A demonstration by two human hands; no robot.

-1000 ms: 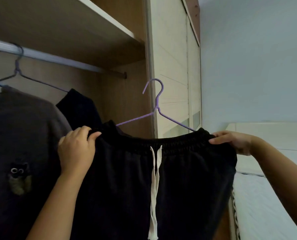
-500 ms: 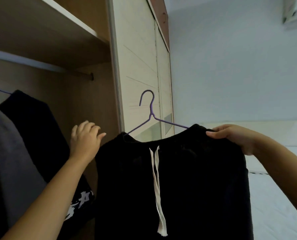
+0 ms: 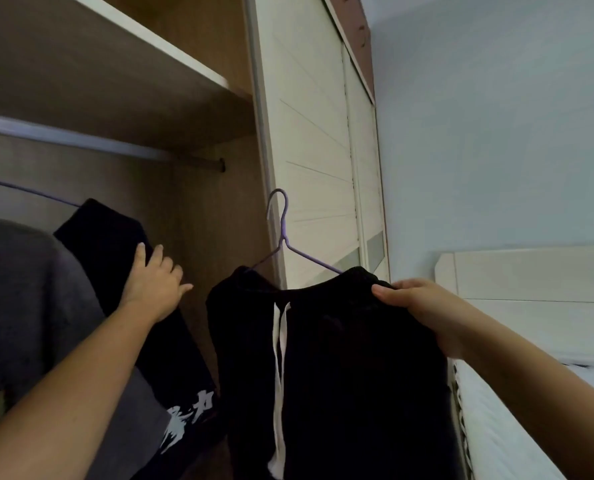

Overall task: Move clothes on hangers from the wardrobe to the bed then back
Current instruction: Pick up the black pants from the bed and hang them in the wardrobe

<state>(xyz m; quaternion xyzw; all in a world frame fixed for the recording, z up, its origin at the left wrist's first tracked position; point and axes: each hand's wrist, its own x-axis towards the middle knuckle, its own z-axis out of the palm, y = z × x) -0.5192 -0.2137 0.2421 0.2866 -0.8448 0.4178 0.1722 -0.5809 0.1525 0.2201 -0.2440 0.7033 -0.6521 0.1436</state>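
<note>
- Black trousers [image 3: 340, 358] hang on the purple hanger [image 3: 281, 233]. Its hook is off the rail [image 3: 73, 138], in the air between wardrobe [image 3: 202, 237] and bed [image 3: 517, 427].
- Right hand [image 3: 416, 303]: fingers [image 3: 387, 293] pinch the waistband and carry the load.
- Left hand [image 3: 153, 282]: fingers [image 3: 157, 254] straight, resting on the dark garment [image 3: 108, 237].
- Judgement: one transfer is in progress; its direction cannot be told.
- The dark garment and grey sweater [image 3: 28, 289] hang in the wardrobe.

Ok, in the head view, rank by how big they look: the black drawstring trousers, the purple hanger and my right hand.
1. black drawstring trousers, by far the largest.
2 and 3. right hand and purple hanger: their spans look alike. The hanger is thin wire, partly hidden in the waistband, so I won't rank them.
</note>
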